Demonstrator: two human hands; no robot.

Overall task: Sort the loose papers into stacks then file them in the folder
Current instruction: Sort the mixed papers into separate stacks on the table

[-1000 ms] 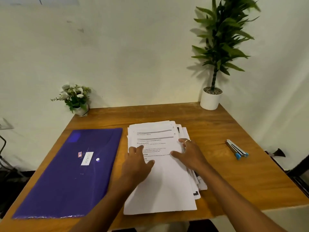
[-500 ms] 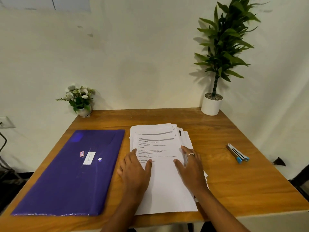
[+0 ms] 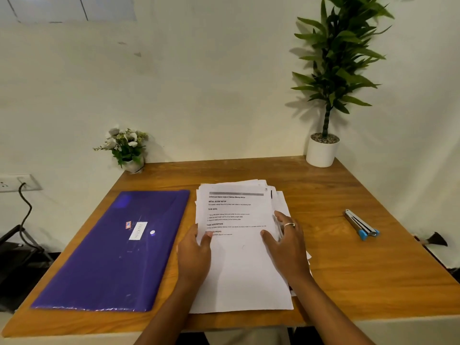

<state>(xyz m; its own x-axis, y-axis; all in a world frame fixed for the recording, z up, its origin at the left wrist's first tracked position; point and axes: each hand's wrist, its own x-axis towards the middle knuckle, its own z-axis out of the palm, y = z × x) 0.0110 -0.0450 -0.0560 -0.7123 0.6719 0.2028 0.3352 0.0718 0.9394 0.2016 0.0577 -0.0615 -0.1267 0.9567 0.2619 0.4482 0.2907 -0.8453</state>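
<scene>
**Both hands on the paper stack, folder closed beside it**

The loose papers [image 3: 240, 272] sit in one rough stack at the middle of the wooden tabletop [image 3: 353, 275]. The sheets are fanned out unevenly along the far and right edges. The top sheet carries printed text under a grey bar, and its lower half is blank. The near edge of the stack lies close to the near edge of the tabletop.

The left hand [image 3: 194, 256] is at the stack's left edge. Its thumb lies on top of the top sheet and the other fingers [image 3: 192, 234] curl at the edge, so the paper edge is pinched between them. How many sheets it holds cannot be told.

The right hand [image 3: 290, 247] is at the right edge. Its thumb rests on the top sheet, and its fingers [image 3: 285, 219] are pressed together and curled over the side of the sheets, which look blurred there. One of these fingers wears a ring [image 3: 289, 224].

The purple folder [image 3: 112, 252] lies flat and closed just left of the papers, with its long side running away from the person. A white label [image 3: 138, 230] is on its cover.

Silver pens with blue ends [image 3: 362, 224] lie together well to the right of the stack. A small flower pot [image 3: 128, 150] stands at the far left corner against the wall. A tall plant in a white pot [image 3: 322, 153] stands at the far right corner. Left of the tabletop, a wall socket [image 3: 15, 182] has a dark cable [image 3: 25, 207] hanging from it.
</scene>
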